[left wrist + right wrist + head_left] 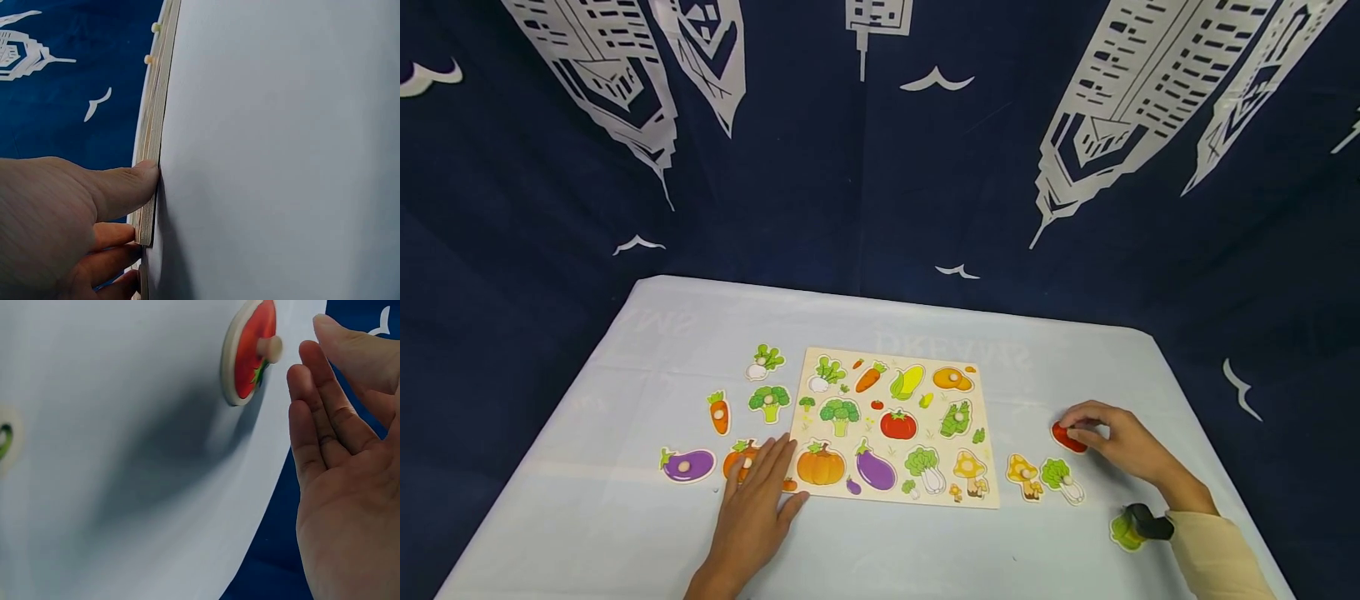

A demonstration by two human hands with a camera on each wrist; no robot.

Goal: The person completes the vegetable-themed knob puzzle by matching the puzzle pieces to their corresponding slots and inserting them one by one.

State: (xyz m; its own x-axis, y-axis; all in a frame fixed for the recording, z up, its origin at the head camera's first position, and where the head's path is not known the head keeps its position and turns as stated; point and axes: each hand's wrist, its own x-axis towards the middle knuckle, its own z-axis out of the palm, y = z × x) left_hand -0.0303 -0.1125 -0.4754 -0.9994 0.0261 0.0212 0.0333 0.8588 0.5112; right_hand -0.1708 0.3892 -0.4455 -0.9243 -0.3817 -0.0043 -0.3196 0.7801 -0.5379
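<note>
A wooden vegetable puzzle board (880, 493) lies on the white table. My left hand (752, 508) rests at its lower left corner, thumb against the front edge in the left wrist view and straight fingers along the left side. Those fingers partly cover a pumpkin piece (739, 457). On the right, my right hand (1112, 437) is at a red tomato piece (1066, 438). In the right wrist view the tomato's pale knob (270, 349) stands just apart from the extended fingers (306, 440), and nothing is between thumb and fingers.
Left of the board lie radish (765, 362), broccoli (770, 403), carrot (719, 413) and eggplant (688, 466) pieces. A mushroom piece (1024, 477) and a cabbage piece (1062, 481) lie right of it. The black wrist camera (1150, 523) partly hides a green-and-yellow piece (1124, 533).
</note>
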